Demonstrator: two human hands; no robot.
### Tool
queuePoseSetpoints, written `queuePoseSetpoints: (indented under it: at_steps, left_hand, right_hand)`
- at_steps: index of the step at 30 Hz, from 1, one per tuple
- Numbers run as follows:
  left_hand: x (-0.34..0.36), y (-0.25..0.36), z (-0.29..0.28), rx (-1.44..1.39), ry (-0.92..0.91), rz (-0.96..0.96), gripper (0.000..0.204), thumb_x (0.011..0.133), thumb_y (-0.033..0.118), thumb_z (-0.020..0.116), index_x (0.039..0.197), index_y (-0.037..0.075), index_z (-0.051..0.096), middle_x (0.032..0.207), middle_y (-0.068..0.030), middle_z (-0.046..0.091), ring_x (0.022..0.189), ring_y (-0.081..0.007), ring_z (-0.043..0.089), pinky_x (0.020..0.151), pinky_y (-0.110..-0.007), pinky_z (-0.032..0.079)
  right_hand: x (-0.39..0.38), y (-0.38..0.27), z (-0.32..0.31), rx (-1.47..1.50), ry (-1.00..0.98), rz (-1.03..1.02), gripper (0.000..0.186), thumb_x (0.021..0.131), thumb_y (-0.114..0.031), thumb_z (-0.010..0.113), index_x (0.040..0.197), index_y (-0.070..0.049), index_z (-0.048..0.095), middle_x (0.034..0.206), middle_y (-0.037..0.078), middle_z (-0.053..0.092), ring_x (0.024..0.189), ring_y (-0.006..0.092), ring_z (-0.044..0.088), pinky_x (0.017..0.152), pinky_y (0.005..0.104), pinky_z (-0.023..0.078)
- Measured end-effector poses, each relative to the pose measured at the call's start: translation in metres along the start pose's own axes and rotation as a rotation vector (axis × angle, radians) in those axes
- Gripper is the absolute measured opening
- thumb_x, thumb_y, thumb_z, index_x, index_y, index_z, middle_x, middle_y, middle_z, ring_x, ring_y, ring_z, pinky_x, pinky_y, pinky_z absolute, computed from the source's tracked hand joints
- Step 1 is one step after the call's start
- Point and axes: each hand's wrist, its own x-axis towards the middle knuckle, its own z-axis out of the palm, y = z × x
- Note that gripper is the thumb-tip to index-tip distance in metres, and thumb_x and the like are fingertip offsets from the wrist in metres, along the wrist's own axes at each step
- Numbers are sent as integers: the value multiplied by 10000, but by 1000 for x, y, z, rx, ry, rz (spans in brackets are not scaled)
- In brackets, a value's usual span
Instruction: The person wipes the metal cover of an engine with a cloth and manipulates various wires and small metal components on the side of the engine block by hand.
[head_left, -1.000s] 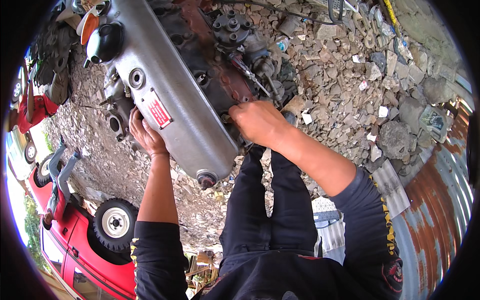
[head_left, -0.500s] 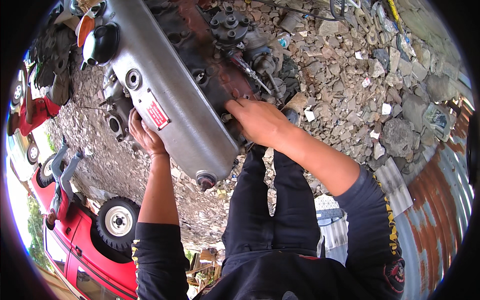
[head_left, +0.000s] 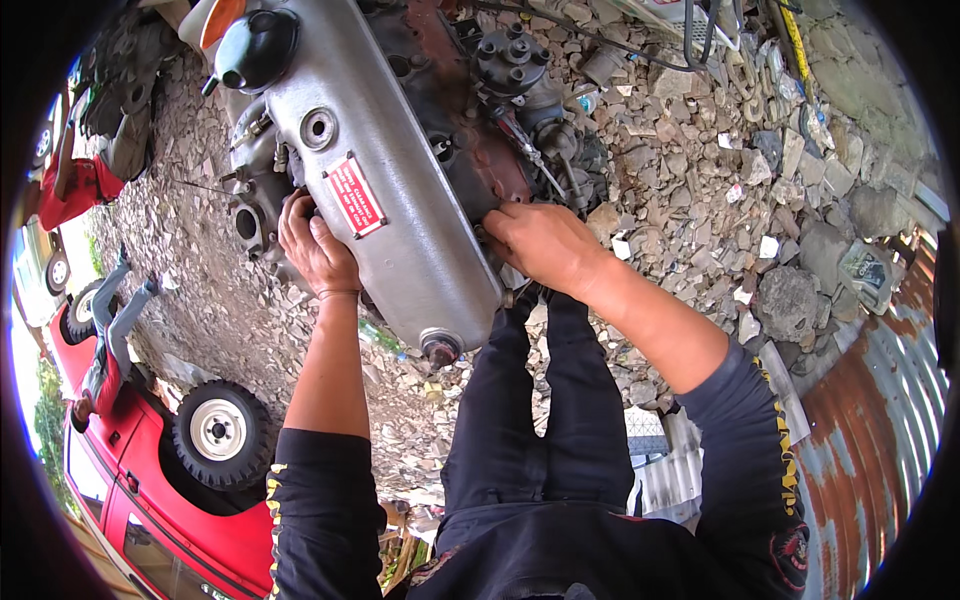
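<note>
Valve cover (head_left: 400, 210) under my fingers (head_left: 300, 215): dull silver-grey, bearing a red plate with white lettering (head_left: 355, 197). Engine block (head_left: 470, 150) beside the cover: rust-brown and black. Cap (head_left: 255, 45) above the cover: glossy black. My sleeves (head_left: 320, 520): black with yellow print. Vehicle (head_left: 170, 500) below-left of the cover: red, white wheel hub. Gravel (head_left: 700, 180): grey.

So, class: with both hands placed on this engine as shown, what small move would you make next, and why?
Probably keep the left hand braced on the silver valve cover and work the right hand fingertips deeper at the rusty engine block. Both hands flank the engine, and the right fingers are tucked beside the cover's edge.
</note>
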Motion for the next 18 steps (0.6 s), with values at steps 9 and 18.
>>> queuePoseSetpoints:
  at_steps: [9, 18]
  left_hand:
    - [2, 9, -3, -12, -29, -30, 384, 905, 294, 375, 1112, 32, 564, 1283, -161, 544, 1228, -354, 451, 1058, -473, 294]
    - [1, 8, -8, -5, -41, -55, 371, 902, 289, 382, 1112, 54, 577, 1282, -149, 546, 1240, -343, 442, 1064, -463, 285]
  right_hand:
    - [6, 0, -5, -106, -75, -51, 145, 795, -97, 647, 907, -16, 601, 876, 150, 611, 895, 356, 619, 754, 435, 521]
    - [8, -17, -6, -166, -111, 174, 166, 840, -160, 636, 922, -24, 585, 866, 183, 643, 772, 387, 651, 669, 480, 530]
